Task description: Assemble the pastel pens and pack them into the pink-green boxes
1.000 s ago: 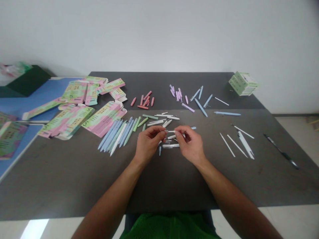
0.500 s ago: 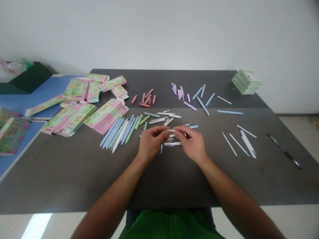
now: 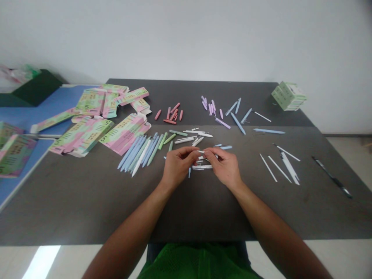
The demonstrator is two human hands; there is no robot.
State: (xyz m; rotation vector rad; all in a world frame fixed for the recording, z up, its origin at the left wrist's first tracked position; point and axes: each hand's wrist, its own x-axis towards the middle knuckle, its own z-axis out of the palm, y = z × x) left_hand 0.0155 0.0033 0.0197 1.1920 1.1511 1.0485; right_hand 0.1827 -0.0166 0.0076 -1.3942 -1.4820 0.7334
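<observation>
From the head view, both hands are over the middle of the bench (image 3: 87,209), set back from its near edge. The left hand (image 3: 178,162) and right hand (image 3: 226,166) nearly meet, fingertips pinched close on a small white pen part (image 3: 201,152) that bridges the narrow gap between them. Fingers cover most of it, so whether it is one piece or two being joined or parted I cannot tell. Partly hidden under the hands lies a white barrel (image 3: 202,167), with a small blue piece (image 3: 190,172) just beside it.

As for progress, the work looks midway. Toward the bench's left edge, a row of blue, green and white pens (image 3: 129,153) lies side by side, seemingly whole, against flattened-looking printed cartons (image 3: 124,133). Much appears loose: white barrels (image 3: 186,140) just beyond the hands, red pieces (image 3: 175,107) and purple pieces (image 3: 222,123) near the far edge, and blue barrels (image 3: 238,123) to their right. Toward the right edge lie thin white refills (image 3: 268,167) and a white pen body (image 3: 288,166); a black pen (image 3: 331,177) lies further right, apart from them. A pale green box (image 3: 286,99) stands at the far right corner.
</observation>
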